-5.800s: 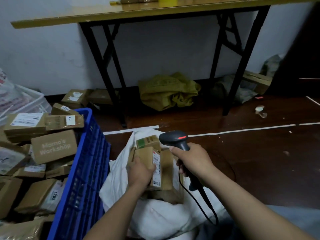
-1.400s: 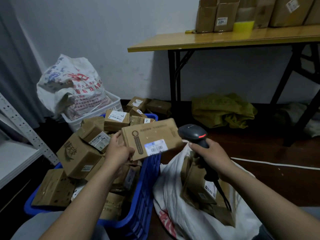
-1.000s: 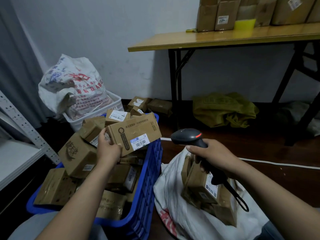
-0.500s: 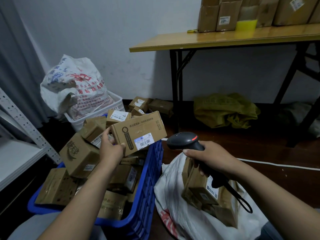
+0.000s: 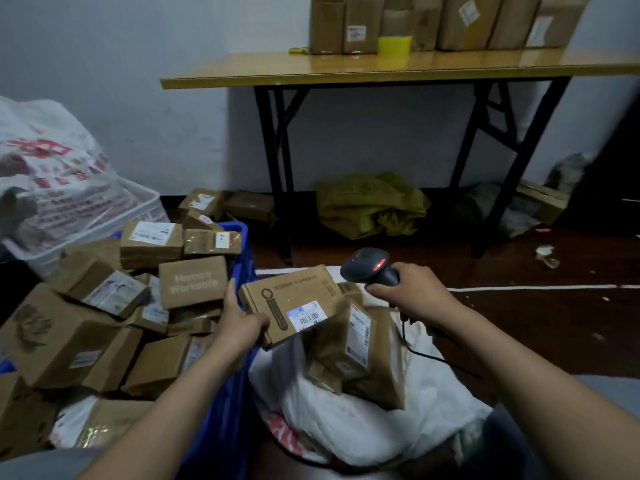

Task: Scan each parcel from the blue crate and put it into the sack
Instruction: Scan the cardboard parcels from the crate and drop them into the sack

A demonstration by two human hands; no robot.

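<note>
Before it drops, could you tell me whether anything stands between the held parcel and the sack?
Nothing covers the mouth of the white sack; the flat parcel in the left hand hangs over upright parcels inside it.

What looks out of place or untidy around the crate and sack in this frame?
A few parcels lie on the floor behind the blue crate, outside it. A crumpled scrap litters the floor at right.

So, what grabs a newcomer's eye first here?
Centre: the left hand holds a flat brown cardboard parcel, barcode label up, above the white sack. Right of it, the right hand grips a black handheld scanner, red light on. Left: a blue plastic crate heaped with boxes.
</note>
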